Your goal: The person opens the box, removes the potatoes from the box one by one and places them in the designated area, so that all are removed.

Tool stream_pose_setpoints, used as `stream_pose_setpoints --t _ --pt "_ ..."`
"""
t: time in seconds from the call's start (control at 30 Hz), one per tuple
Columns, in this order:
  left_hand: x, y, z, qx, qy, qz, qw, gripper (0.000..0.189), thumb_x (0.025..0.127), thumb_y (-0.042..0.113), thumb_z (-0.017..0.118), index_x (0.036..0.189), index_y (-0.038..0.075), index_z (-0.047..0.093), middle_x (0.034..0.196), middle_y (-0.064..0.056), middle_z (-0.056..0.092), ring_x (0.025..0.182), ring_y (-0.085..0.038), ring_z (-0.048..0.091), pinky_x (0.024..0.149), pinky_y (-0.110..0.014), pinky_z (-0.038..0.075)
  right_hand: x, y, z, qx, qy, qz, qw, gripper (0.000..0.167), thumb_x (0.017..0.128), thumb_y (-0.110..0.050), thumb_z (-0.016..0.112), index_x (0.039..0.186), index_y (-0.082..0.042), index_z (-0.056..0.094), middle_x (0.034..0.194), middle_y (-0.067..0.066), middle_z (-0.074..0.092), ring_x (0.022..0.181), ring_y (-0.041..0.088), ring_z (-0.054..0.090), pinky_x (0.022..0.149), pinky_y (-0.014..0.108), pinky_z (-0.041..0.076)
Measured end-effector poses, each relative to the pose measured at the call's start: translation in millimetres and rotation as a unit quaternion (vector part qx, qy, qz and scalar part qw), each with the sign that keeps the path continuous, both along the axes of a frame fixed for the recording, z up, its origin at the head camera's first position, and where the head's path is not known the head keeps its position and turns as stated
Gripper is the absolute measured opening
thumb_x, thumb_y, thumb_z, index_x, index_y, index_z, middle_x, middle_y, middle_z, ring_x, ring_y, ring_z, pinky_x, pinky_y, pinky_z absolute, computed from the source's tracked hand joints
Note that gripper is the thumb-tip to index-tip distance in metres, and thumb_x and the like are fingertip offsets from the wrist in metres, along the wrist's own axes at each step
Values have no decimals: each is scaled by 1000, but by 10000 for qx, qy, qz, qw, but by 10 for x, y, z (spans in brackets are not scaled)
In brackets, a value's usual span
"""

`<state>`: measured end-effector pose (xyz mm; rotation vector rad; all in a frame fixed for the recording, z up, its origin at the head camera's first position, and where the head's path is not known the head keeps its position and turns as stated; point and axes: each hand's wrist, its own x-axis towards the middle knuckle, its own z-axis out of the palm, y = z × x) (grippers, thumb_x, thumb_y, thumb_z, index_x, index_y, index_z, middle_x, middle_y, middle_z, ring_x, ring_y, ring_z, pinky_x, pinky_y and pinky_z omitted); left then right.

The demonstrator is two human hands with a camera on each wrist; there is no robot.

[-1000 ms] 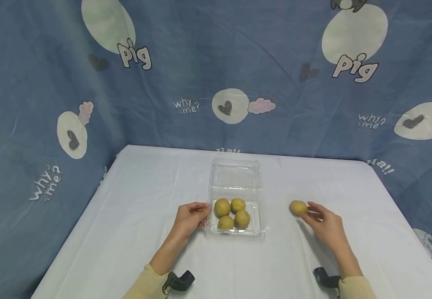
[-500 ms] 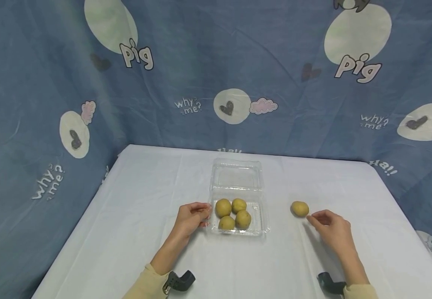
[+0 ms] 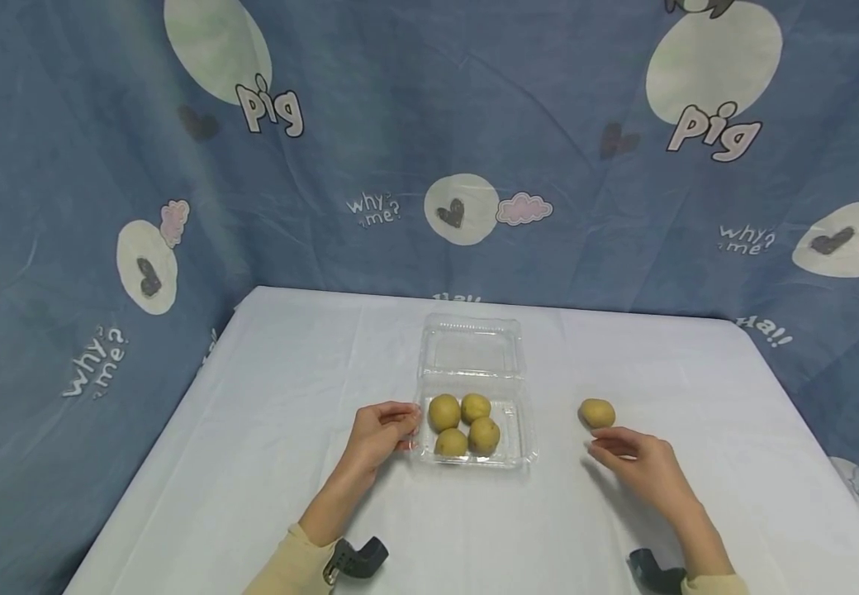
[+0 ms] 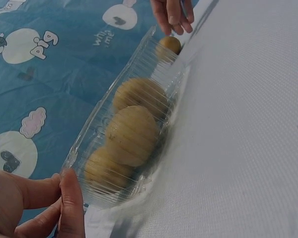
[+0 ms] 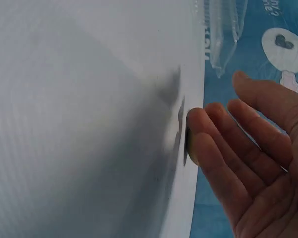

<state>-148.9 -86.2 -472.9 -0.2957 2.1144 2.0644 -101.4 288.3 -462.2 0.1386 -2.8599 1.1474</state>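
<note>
A clear plastic clamshell box (image 3: 472, 349) lies with its lid folded back on the white table, several yellow roundish fruits (image 3: 484, 435) in its base. My left hand (image 3: 379, 436) pinches the left rim of the base between thumb and fingers, as the left wrist view also shows. One more yellow fruit (image 3: 597, 413) rests alone on the cloth, right of the box. My right hand (image 3: 641, 467) is just in front of this fruit, fingers loosely bent and holding nothing. In the right wrist view its fingers (image 5: 211, 161) hide most of that fruit.
A white cloth (image 3: 310, 347) covers the table. Blue printed fabric (image 3: 370, 107) hangs behind it and along the left side. Each wrist wears a dark camera mount, such as the one by my left sleeve (image 3: 361, 559).
My right hand has come away from the loose fruit, first drawing back to the right, then moving left in front of it. The left hand and the box stay put.
</note>
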Motion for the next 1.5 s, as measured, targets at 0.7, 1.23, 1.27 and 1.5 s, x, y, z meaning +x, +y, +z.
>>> stream_pose_setpoints --t 0.7,1.23,1.27,1.5 --pt "6 -9 13 86 46 -66 9999 23 89 3 70 107 -9 65 89 -10 65 73 -13 60 59 -23 56 -46 -205 149 -325 635 623 9955 24 85 -10 77 106 -1 72 97 5 73 88 18 70 76 29 58" --pt "1 -15 -18 116 31 -56 9999 21 89 3 71 106 -8 66 89 -10 65 74 -13 60 59 -23 56 -73 -342 213 -347 782 836 9928 22 85 -11 77 105 -2 72 97 2 73 86 16 70 74 26 57" --pt "1 -16 -16 128 22 -60 9999 21 89 3 71 106 -8 66 89 -10 65 74 -13 60 59 -23 56 -71 -350 220 -345 798 852 9926 22 85 -10 77 105 -2 72 97 2 73 85 15 70 74 26 58" --pt "2 -21 -2 157 21 -84 9998 21 89 4 71 106 -8 66 88 -9 65 73 -12 60 59 -23 56 -55 -394 251 -336 758 898 9925 22 85 -11 77 106 -6 72 97 1 73 86 14 70 75 26 57"
